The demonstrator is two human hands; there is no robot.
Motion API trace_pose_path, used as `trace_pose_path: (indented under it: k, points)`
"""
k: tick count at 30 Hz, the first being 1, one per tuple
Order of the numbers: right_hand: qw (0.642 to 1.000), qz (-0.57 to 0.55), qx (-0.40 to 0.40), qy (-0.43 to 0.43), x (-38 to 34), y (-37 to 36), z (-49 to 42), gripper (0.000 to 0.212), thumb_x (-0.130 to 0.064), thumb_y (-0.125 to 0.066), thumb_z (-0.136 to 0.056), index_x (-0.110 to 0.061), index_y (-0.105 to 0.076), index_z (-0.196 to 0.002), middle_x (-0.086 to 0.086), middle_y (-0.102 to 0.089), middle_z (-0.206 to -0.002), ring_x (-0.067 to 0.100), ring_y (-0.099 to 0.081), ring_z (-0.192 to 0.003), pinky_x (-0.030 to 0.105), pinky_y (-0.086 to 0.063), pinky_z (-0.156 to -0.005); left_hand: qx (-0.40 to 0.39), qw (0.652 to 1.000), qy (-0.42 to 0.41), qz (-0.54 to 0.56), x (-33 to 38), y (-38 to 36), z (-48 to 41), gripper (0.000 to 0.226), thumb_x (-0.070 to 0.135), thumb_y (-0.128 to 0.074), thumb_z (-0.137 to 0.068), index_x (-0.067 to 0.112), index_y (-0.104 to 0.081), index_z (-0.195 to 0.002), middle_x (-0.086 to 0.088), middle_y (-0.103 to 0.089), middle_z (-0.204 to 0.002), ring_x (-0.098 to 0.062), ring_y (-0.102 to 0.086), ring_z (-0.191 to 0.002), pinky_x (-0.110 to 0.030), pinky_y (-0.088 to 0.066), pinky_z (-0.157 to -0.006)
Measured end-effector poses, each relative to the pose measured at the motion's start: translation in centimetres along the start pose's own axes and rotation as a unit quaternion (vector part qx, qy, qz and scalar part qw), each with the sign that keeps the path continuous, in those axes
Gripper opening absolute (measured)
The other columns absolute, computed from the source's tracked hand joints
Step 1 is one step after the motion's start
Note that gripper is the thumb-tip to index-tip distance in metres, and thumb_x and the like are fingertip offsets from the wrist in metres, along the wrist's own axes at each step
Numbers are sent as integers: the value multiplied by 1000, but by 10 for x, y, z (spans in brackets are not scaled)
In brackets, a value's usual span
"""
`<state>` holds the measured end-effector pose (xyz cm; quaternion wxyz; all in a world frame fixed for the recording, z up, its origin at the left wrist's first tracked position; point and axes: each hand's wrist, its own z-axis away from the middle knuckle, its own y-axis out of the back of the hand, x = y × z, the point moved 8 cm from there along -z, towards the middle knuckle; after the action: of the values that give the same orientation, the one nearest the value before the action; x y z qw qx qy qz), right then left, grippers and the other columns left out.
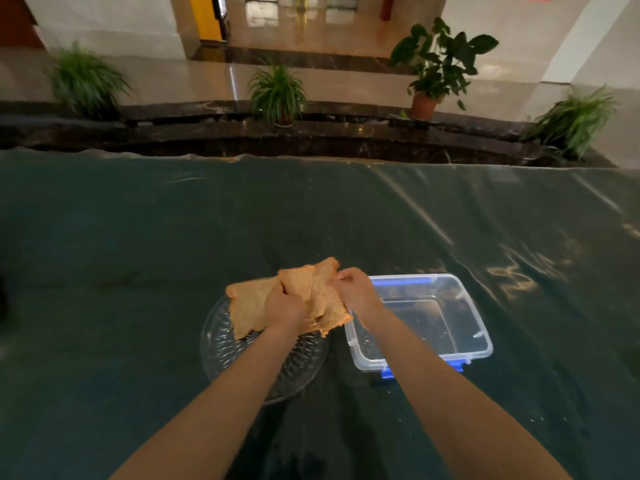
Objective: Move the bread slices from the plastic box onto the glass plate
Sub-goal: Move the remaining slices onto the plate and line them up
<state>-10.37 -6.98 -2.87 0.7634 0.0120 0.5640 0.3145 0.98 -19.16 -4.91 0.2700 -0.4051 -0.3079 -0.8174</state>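
We see a wide bench [138, 237] covered with a dark green cloth under a shiny clear film that has some wrinkles. Beyond the far edge of the bench there is a dark stone ledge with potted plants [277, 91], and behind it a polished pale floor and white walls.

We take the glass plate [242, 362] as the landmark. It is round, clear and ribbed, and it stands on the bench near the middle. The bread slices [249, 306] are over the far half of the plate: one slice lies flat on its far-left part, and the others are lifted and tilted above the far-right part. The left hand [284, 308] is clenched on the lifted slices from the near side, and the right hand [356, 294] pinches their far-right edge with the fingertips. Both hands are above the far-right rim of the plate, and both forearms cross the near side of the bench.

Just to the right of the plate stands the plastic box [481, 327], clear with blue clips, open on top; we see only crumbs in it. The two almost touch. To the left of the plate and beyond it, the bench has much free surface.
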Motion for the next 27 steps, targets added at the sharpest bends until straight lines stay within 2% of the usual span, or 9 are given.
trace_pose_path:
  k: [3,7,12,15,19,22,24,26,27]
  points:
    - [1000,13,-25,-2,-3,-43,-2,27,-15,-65,-79,-7,-60,-104,-3,-54,-85,16,-52,-85,24,-40,-64,49,999,3,-10,-12,37,-10,38,15,-50,-92,7,-58,-128,-11,-66,-122,-30,-61,-113,-32,-48,-93]
    - [998,48,-37,-6,-1,-86,-4,28,-17,-62,-78,-7,-61,-104,-1,-56,-91,16,-53,-87,32,-43,-77,74,997,8,-25,-25,70,-25,42,8,-50,-89,5,-55,-131,-14,-66,-120,-31,-62,-110,-32,-49,-84]
    - [998,45,-33,-14,8,-116,-5,22,-13,-60,-77,-3,-63,-96,10,-60,-87,18,-54,-84,38,-47,-80,78,996,13,-49,-40,89,-39,41,11,-53,-86,9,-62,-125,-9,-69,-117,-27,-65,-105,-35,-55,-84]
    - [997,57,-40,-24,15,-126,-9,17,-14,-59,-78,-8,-62,-93,2,-59,-86,17,-55,-83,35,-45,-76,78,996,5,-50,-43,93,-44,36,7,-52,-84,10,-66,-117,-5,-71,-103,-20,-64,-88,-25,-49,-65]
    - [997,76,-24,-23,20,-128,-14,9,-15,-57,-79,-11,-60,-87,-6,-53,-68,15,-51,-71,27,-36,-59,71,996,3,-54,-46,92,-49,34,2,-49,-83,10,-68,-111,-7,-73,-101,-21,-65,-88,-30,-51,-70]
    - [997,75,-4,-9,22,-127,-14,9,-14,-56,-81,-13,-55,-89,-11,-49,-65,5,-47,-59,17,-32,-49,75,996,-7,-54,-45,94,-52,34,-2,-46,-80,8,-70,-101,-9,-73,-94,-24,-68,-85,-33,-53,-68]
    - [997,73,14,12,22,-126,-13,10,-13,-57,-82,-11,-56,-91,-12,-50,-67,-2,-45,-58,12,-36,-44,74,996,-12,-47,-44,95,-52,33,-3,-45,-81,6,-71,-100,-11,-73,-93,-27,-69,-87,-36,-56,-71]
    - [997,66,30,25,22,-125,-12,13,-13,-58,-82,-7,-59,-94,-12,-50,-68,-2,-46,-59,5,-40,-46,74,996,-16,-42,-43,95,-54,34,-4,-44,-82,4,-70,-102,-15,-73,-96,-30,-69,-91,-41,-58,-77]
    - [997,68,36,27,22,-124,-12,15,-14,-58,-82,-6,-60,-95,-12,-51,-68,-2,-47,-59,8,-40,-45,71,996,-15,-45,-43,94,-55,36,-4,-43,-83,5,-69,-106,-16,-71,-101,-32,-68,-97,-44,-58,-83]
